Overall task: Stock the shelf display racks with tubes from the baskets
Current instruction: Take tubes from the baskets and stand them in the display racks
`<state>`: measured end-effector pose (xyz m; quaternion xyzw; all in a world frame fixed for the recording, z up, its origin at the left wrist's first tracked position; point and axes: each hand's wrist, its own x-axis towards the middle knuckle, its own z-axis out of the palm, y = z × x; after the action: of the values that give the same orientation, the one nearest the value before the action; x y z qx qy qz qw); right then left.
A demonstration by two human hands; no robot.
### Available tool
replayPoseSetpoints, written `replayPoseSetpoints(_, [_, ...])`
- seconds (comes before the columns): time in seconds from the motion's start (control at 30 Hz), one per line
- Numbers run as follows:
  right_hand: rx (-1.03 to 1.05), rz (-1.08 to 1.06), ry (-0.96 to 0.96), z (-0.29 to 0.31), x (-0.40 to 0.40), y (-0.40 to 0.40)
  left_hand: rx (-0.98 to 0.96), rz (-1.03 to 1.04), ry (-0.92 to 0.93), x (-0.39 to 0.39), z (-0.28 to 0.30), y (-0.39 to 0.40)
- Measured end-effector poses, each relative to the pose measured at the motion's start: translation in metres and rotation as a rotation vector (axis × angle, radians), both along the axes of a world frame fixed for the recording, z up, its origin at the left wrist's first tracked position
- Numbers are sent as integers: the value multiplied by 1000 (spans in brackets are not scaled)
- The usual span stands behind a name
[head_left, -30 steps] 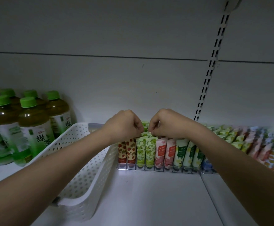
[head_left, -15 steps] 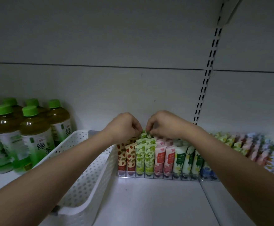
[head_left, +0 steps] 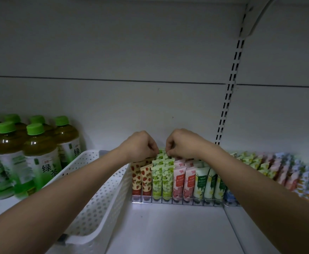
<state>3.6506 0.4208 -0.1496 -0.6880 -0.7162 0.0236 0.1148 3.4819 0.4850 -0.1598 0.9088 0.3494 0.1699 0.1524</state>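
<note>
A clear display rack [head_left: 177,202] stands at the back of the shelf, holding upright tubes in rows: strawberry, green grape [head_left: 162,178], pink and white-green ones. My left hand [head_left: 140,146] and my right hand [head_left: 182,143] meet knuckles-up over the rear of the green grape rows. The fingertips of both pinch the crimped top of a green tube [head_left: 162,155] far back in those rows. A white perforated basket [head_left: 102,202] sits to the left of the rack, under my left forearm; its inside is hidden.
Several green tea bottles [head_left: 38,162] stand at the left of the shelf. A second rack of tubes [head_left: 282,171] runs along the right, blurred. A slotted upright [head_left: 227,99] climbs the back wall. Bare shelf surface [head_left: 168,230] lies in front of the rack.
Both hands stay together over the green rows, working slightly further back and lower onto the tubes. The view has tilted up a little, so the shelf sits lower in the frame.
</note>
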Motion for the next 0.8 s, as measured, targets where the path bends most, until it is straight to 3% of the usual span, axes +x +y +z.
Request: replayPoseSetpoints(0.8, [15,44,-29,-1,2,1,-34,-44,-12,-1,-2,9])
